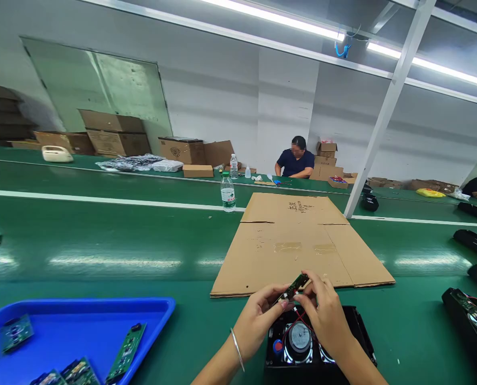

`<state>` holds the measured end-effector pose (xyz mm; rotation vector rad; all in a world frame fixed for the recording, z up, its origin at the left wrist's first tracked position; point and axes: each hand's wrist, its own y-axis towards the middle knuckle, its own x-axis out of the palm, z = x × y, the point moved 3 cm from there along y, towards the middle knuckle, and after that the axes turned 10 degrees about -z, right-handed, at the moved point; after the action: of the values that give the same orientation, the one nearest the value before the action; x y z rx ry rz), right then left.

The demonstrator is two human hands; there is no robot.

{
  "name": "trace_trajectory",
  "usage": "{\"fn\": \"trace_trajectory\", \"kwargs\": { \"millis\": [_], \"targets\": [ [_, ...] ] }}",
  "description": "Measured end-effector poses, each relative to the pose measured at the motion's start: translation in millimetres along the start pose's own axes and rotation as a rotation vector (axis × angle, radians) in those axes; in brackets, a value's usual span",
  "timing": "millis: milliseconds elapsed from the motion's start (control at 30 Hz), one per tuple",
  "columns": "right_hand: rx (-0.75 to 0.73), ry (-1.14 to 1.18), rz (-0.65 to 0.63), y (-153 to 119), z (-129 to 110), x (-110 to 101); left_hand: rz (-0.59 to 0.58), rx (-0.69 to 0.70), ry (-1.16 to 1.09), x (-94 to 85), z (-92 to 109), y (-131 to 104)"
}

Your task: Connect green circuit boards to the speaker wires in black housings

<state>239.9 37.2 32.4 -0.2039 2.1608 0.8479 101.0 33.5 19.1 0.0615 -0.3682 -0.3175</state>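
A small green circuit board (297, 286) is held tilted above a black speaker housing (361, 334). My left hand (258, 315) grips the board's lower left end between thumb and fingers. My right hand (325, 310) is closed at the board's right side, its fingertips pinching near a small white connector; the exact hold is partly hidden. Red and black wires run from there down into the housing, where a round silver speaker (299, 338) shows. A second speaker lies partly under my right hand.
A blue tray (82, 306) with several circuit boards sits at the left. A flat cardboard sheet (286, 262) lies ahead, with a water bottle (228, 192) behind it. Another open housing (459, 321) is at the right. A person (295, 160) sits across the table.
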Motion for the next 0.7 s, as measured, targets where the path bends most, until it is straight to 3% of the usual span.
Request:
{"fn": "trace_trajectory", "kwargs": {
  "millis": [267, 700],
  "targets": [
    [0.079, 0.033, 0.048, -0.9, 5.1, 3.6, 0.024, 0.022, 0.142, -1.3, -0.3, -0.8],
    [0.125, 0.179, 0.064, -2.9, 0.8, 5.5, 0.029, 0.023, 0.081, 4.5, -0.1, -4.9]
  ]
}}
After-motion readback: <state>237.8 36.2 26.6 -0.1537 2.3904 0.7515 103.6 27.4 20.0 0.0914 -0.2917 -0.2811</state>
